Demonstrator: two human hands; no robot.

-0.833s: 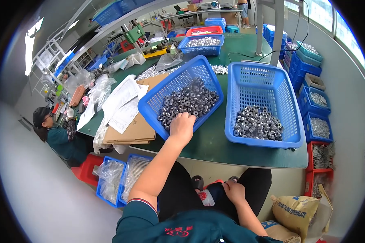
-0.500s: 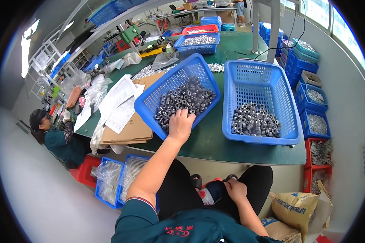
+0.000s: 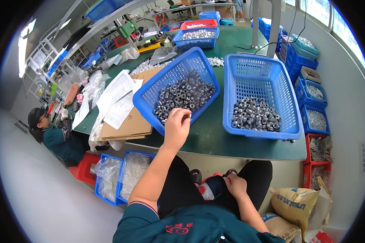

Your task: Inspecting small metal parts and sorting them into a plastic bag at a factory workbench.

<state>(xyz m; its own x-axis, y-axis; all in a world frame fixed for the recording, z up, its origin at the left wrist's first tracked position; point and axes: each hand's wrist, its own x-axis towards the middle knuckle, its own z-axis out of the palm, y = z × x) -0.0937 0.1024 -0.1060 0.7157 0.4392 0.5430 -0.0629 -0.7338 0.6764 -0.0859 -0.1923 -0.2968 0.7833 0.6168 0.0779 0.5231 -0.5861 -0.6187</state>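
A blue perforated basket (image 3: 147, 106) stands tilted on the green table, holding a heap of dark, shiny metal bushings (image 3: 181, 96) with holes through them. Over its near edge is my left hand (image 3: 177, 124), closed, with one small metal bushing (image 3: 189, 116) pinched at the fingertips. To the right stands a second blue basket (image 3: 291, 106) with more of the same bushings (image 3: 255, 115) gathered at its near end. Down on my lap, my right hand (image 3: 236, 184) rests against the dark cloth between my thighs, its fingers mostly hidden.
Papers (image 3: 117, 95) lie on flat cardboard (image 3: 136, 125) left of the tilted basket. Farther back are a blue basket (image 3: 196, 42) of silvery parts and a red tray (image 3: 198, 23). A co-worker (image 3: 56, 135) sits at the left. Sacks (image 3: 294, 206) and stacked crates (image 3: 314, 113) stand at the right.
My left hand has lifted off the heap of bushings toward the basket's near edge, and a bushing now shows in its fingertips. The right hand stays on my lap.
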